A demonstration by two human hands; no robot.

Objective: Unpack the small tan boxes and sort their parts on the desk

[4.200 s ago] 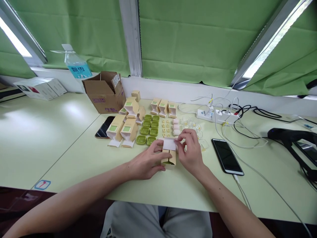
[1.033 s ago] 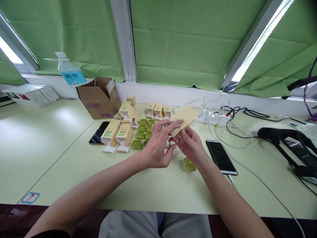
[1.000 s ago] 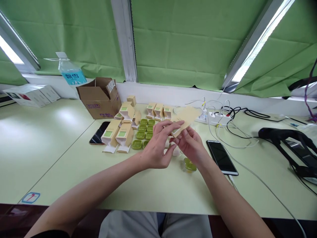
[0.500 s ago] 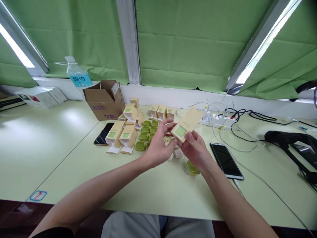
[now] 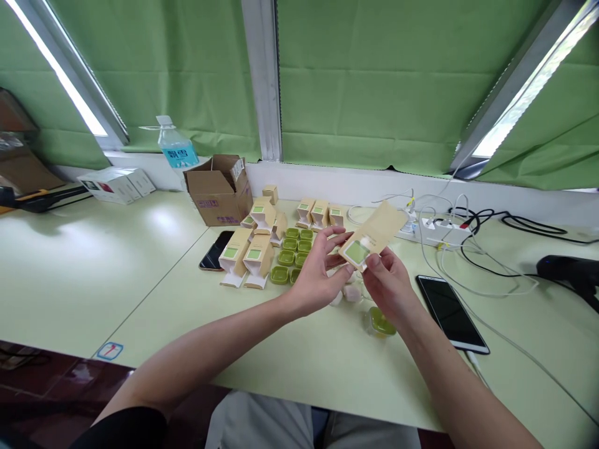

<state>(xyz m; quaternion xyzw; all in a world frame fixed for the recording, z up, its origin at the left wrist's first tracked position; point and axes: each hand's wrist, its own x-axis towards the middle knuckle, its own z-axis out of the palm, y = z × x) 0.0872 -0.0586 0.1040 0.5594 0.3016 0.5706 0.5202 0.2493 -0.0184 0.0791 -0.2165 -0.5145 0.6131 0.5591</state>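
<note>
In front of me I hold a flattened tan carton (image 5: 377, 231) with a green square window, tilted up to the right. My right hand (image 5: 390, 284) pinches its lower edge, thumb on the front face. My left hand (image 5: 318, 271) is at its lower left corner, thumb and fingers curled about the edge, some fingers partly behind it. Below my right hand stands a small clear container with a green lid (image 5: 381, 322). Small pale pieces (image 5: 352, 292) lie under the hands. Green-lidded containers (image 5: 287, 257) stand in rows beyond my left hand, partly hidden by it.
Erected tan cartons with open flaps (image 5: 258, 257) stand left of the containers. Behind are a brown cardboard box (image 5: 219, 196) and a water bottle (image 5: 175, 146). A dark phone (image 5: 216, 251) lies left, a cabled phone (image 5: 452, 315) right, near a power strip (image 5: 440, 232) with loose cables.
The view has turned slightly left, so everything sits further right in the picture. Both hands still hold the flattened carton in nearly the same pose.
</note>
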